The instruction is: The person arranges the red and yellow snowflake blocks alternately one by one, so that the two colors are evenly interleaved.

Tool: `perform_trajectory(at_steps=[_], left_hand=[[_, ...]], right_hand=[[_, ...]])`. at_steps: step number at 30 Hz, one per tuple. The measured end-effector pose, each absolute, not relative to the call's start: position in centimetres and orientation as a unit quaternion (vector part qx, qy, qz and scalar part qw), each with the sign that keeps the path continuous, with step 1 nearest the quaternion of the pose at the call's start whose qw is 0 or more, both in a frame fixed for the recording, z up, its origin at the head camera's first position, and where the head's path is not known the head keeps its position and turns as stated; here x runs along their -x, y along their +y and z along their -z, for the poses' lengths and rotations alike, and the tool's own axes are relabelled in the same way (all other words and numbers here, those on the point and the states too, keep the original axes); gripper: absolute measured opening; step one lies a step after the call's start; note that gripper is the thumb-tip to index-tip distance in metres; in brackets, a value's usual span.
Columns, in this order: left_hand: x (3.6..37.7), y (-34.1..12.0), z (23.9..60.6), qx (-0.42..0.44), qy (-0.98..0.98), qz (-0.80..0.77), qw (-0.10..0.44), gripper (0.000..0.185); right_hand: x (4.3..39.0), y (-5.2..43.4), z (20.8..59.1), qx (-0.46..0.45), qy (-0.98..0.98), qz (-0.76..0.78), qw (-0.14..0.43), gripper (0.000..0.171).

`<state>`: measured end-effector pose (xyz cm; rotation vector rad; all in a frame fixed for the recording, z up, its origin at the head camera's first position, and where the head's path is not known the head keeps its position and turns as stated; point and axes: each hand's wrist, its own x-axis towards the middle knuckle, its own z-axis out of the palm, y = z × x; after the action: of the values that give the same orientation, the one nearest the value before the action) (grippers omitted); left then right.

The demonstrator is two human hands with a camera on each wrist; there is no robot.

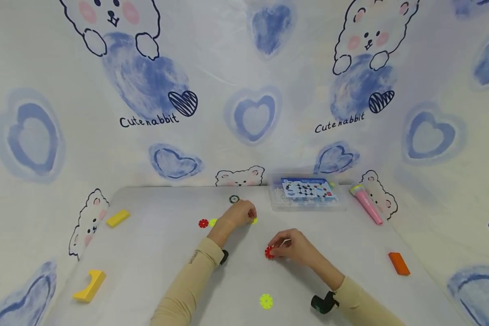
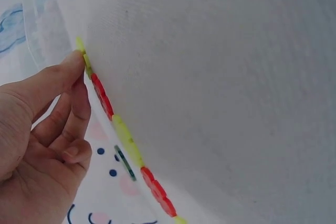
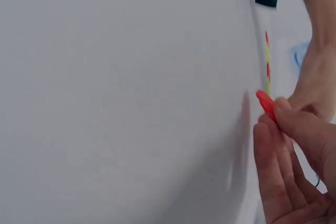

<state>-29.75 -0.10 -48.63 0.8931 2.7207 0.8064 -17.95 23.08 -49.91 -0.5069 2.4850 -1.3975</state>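
My left hand [image 1: 238, 214] pinches a yellow-green notched disc [image 2: 87, 65] between thumb and fingers, at one end of a row of discs. Seen edge-on in the left wrist view, the row holds red discs [image 2: 102, 97] alternating with yellow-green ones. In the head view my left hand and forearm hide the middle of that row; a red disc [image 1: 203, 223] shows at its left end. My right hand [image 1: 296, 246] pinches a separate red notched disc [image 1: 268, 252] by its edge, raised above the white table in the right wrist view. A loose yellow-green disc [image 1: 266, 301] lies nearer me.
Behind the hands are a small dark-rimmed round piece [image 1: 234, 199] and a clear plastic box [image 1: 305, 194]. A pink tube-shaped thing [image 1: 367, 204] and an orange block [image 1: 399, 264] lie right. Leftward are a yellow block [image 1: 118, 218] and a yellow arch block [image 1: 91, 286].
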Motion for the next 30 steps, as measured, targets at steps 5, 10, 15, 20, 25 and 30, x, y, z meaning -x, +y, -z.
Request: perform_trajectory(at_steps=[5, 10, 15, 20, 25, 30], left_hand=[[29.9, -0.1, 48.8, -0.302, 0.910, -0.270, 0.085, 0.010], [29.9, 0.0, 48.7, -0.303, 0.912, -0.264, 0.082, 0.009], [29.8, 0.0, 48.4, -0.301, 0.912, -0.266, 0.080, 0.009], [29.7, -0.1, 48.5, -0.302, 0.910, -0.273, 0.085, 0.009], [29.7, -0.2, 48.7, -0.294, 0.910, -0.277, 0.088, 0.008], [29.7, -0.1, 48.9, -0.289, 0.918, -0.261, 0.080, 0.007]], right_hand=[[21.1, 22.8, 49.9, 0.136, 0.853, 0.498, 0.080, 0.012], [23.9, 21.8, 49.6, 0.083, 0.863, 0.496, 0.044, 0.013], [25.9, 21.1, 49.5, 0.045, 0.872, 0.488, 0.024, 0.010], [26.7, 20.8, 50.1, 0.043, 0.875, 0.482, 0.030, 0.010], [26.8, 20.5, 50.4, 0.051, 0.872, 0.484, 0.046, 0.010], [26.9, 20.3, 50.8, 0.042, 0.889, 0.455, 0.036, 0.004]])
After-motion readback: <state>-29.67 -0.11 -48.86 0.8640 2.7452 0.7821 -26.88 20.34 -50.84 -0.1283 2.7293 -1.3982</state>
